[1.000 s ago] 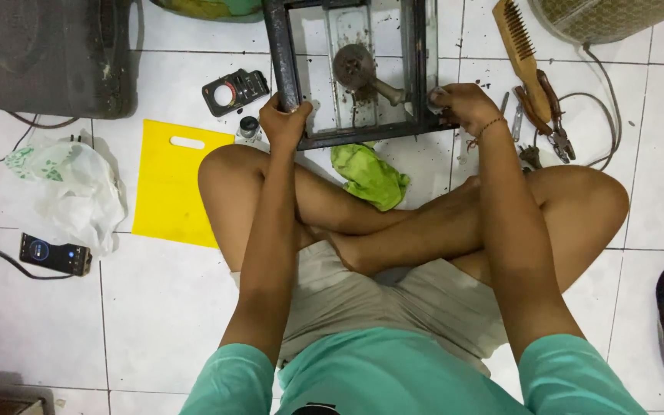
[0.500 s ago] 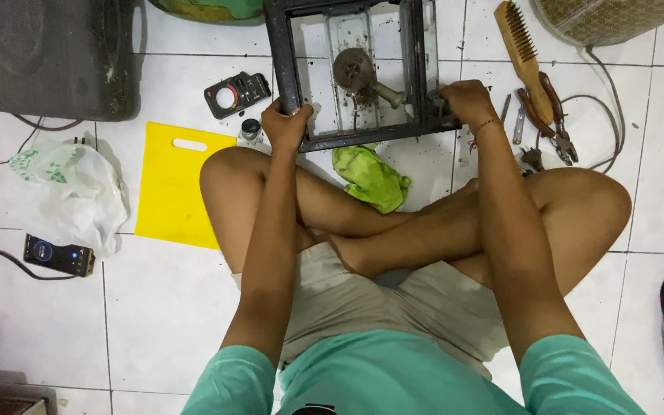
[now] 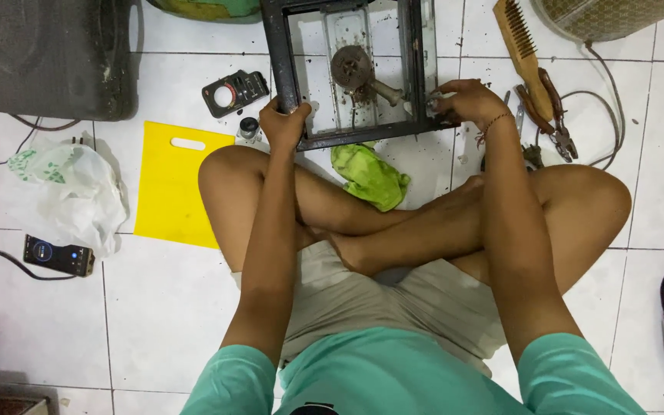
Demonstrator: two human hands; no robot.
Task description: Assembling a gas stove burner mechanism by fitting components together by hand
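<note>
On the tiled floor, the left hand (image 3: 282, 123) grips the black stove frame's (image 3: 355, 137) near-left corner, steadying it; the right hand (image 3: 463, 100) clasps its near-right corner. Wire brush (image 3: 518, 38) and pliers (image 3: 551, 115) lie just right of the frame, within reach.

A person sits cross-legged on the white tiled floor (image 3: 170, 307). The left hand (image 3: 282, 123) grips the near left corner of a black metal frame (image 3: 347, 137), and the right hand (image 3: 463, 100) rests on its near right corner. Inside the frame sits a rusty burner part (image 3: 351, 68). Just at 6 o'clock of the frame, a green cloth (image 3: 369, 175) lies against the legs. At 9 o'clock of the left hand lies a yellow cutting board (image 3: 172, 184), with a white plastic bag (image 3: 71, 192) beyond it. At 3 o'clock of the right hand lie pliers (image 3: 551, 119) and a wooden wire brush (image 3: 520, 42).
</note>
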